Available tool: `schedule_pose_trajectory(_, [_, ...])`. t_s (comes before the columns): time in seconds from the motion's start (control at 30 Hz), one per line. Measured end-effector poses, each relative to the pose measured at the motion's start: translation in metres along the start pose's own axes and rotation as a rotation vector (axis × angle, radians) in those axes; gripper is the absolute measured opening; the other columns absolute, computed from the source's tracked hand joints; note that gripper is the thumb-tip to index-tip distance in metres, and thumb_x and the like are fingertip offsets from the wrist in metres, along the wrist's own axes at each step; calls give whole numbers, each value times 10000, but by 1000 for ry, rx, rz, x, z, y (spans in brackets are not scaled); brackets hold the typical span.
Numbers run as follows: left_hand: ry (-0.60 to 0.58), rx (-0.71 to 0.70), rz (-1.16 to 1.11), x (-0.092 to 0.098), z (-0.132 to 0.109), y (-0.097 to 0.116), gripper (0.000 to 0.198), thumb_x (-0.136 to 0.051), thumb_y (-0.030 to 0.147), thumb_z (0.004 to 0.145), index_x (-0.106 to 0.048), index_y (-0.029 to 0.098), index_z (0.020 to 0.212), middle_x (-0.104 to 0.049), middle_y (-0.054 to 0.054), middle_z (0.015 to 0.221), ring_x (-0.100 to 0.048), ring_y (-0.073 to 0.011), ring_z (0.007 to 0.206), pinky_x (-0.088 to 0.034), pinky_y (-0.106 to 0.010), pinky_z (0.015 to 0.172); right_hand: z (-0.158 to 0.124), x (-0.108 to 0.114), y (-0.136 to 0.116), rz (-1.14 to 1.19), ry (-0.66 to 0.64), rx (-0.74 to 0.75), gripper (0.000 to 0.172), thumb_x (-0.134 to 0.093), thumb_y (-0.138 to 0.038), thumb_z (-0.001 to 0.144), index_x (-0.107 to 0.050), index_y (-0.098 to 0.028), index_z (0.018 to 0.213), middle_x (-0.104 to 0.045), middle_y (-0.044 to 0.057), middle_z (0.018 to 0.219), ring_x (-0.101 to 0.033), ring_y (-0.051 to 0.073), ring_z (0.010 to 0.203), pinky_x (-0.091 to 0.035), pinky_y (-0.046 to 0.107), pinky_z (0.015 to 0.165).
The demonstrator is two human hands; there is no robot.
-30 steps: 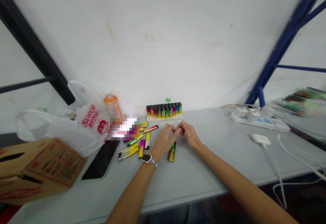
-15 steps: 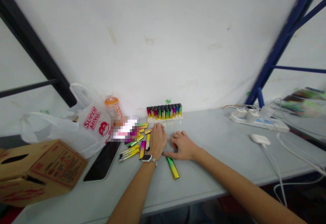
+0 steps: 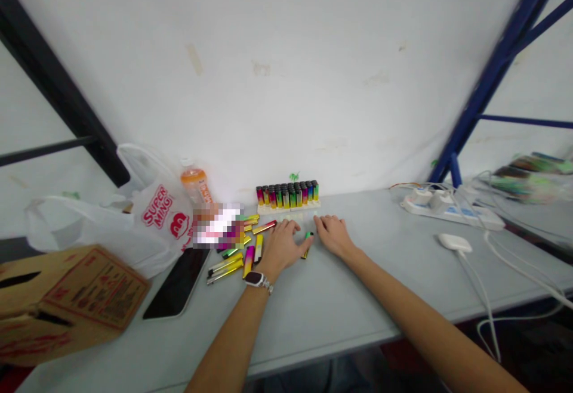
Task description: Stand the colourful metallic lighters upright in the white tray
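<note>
My left hand [image 3: 283, 246], with a watch on the wrist, rests over the table with its fingers apart and its thumb at a green-yellow lighter [image 3: 307, 248]. A red-yellow lighter [image 3: 265, 227] lies by its fingertips. Right of the green-yellow lighter is my right hand [image 3: 333, 235], palm down, fingers bent forward and apart, with nothing visible in it. Loose coloured lighters [image 3: 248, 262] lie left of my left hand. Behind both hands, several lighters [image 3: 289, 195] stand upright in rows in a pale holder [image 3: 298, 207] against the wall.
On the left are a cardboard box [image 3: 98, 297], a black phone [image 3: 179, 282], a white plastic bag [image 3: 143, 226] and an orange bottle [image 3: 194, 184]. A power strip [image 3: 465, 214], a white adapter [image 3: 455, 243] and cables lie on the right. The grey table's [image 3: 322, 333] front edge is below.
My left hand has opened and its thumb has spread rightward. My right hand has moved forward and slightly right. The green-yellow lighter now lies farther forward, between the hands.
</note>
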State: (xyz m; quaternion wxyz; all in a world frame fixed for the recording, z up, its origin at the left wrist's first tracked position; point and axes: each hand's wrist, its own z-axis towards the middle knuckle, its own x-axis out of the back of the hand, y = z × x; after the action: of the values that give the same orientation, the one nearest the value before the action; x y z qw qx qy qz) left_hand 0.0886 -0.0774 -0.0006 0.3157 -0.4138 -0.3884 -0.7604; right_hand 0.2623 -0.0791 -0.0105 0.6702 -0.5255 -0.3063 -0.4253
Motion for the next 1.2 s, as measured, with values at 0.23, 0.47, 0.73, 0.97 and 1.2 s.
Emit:
schedule_pose_trajectory(0.23, [-127,-39,127,-7,2,15,196,-514,362,931,-545,168,924,-626,-97,1014,-596,-240,990,-427,-353,857,3,-1,4,222,17,-49,559,-252,-461,1011,-621,-177,702,-676,56,754,-590,197,801,-330,327,816])
schedule_pose_trajectory(0.47, [-47,95,-271,-2,3,5,147,-373,317,982,-456,198,999,-579,-9,767,-581,-176,718,-399,-263,656,2,-3,12,541,102,-32,572,-281,-560,967,-593,-187,665,-587,17,631,-564,179,680,-376,277,693])
schedule_pose_trajectory(0.73, [128,176,-663,-1,1,17,475,-443,559,883,-372,194,588,-312,56,554,-319,-101,547,-243,-243,537,-2,-1,8,602,30,40,571,-307,-584,952,-603,-178,680,-563,12,626,-543,169,652,-385,276,665])
schedule_pose_trajectory(0.97, [168,250,-611,-7,4,17,441,-451,501,838,-361,196,532,-290,54,513,-295,-95,525,-196,-254,521,-2,-1,9,570,21,48,562,-304,-568,959,-605,-177,689,-566,8,627,-540,163,648,-378,273,661])
schedule_pose_trajectory(1.2, [150,301,-653,-3,4,20,431,-438,487,853,-385,196,539,-301,56,512,-303,-96,520,-217,-255,515,-2,-2,10,555,10,56,574,-291,-573,962,-606,-177,691,-588,13,637,-556,165,651,-387,267,650])
